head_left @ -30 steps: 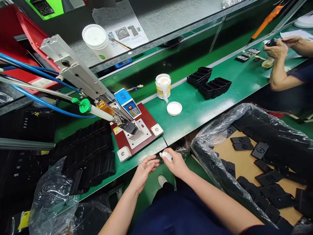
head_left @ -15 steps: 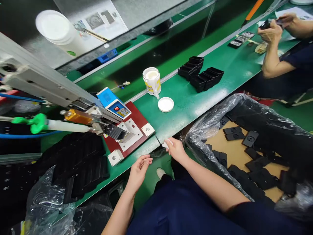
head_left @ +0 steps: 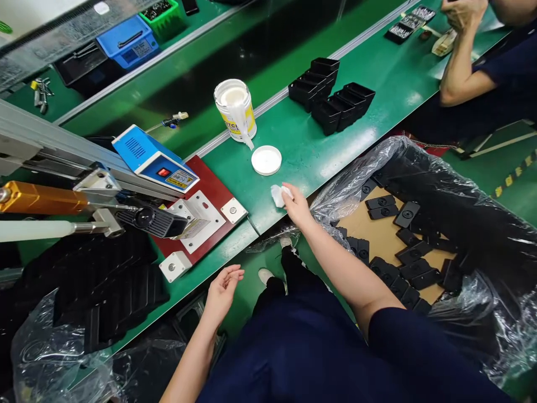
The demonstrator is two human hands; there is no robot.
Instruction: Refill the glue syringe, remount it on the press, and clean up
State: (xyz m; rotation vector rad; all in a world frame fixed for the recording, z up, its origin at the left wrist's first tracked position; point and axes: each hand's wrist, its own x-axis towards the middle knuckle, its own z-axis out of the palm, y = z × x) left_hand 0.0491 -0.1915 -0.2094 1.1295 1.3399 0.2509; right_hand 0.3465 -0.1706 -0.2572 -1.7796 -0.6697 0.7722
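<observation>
My right hand (head_left: 298,208) pinches a crumpled white wipe (head_left: 278,196) over the front edge of the green bench. Just beyond it lies a round white lid (head_left: 266,161), beside a white and yellow tub (head_left: 235,111) with white residue down its side. My left hand (head_left: 224,288) hovers in front of the bench, loosely curled and holding nothing. Nearest to it is the press fixture, a dark red base (head_left: 221,228) with white corner blocks. A black ribbed part (head_left: 166,221) sits in this fixture under the press rod.
A blue control box (head_left: 155,161) stands behind the fixture. Black trays (head_left: 343,107) rest farther along the bench. At right, a plastic-lined box (head_left: 348,208) holds several black parts. Black pieces (head_left: 121,302) are piled at left. A co-worker's arm (head_left: 464,53) reaches in at upper right.
The right hand has moved forward with the wipe, from the bench's front edge toward the lid. The left hand stays loosely curled off the bench. The camera view has shifted.
</observation>
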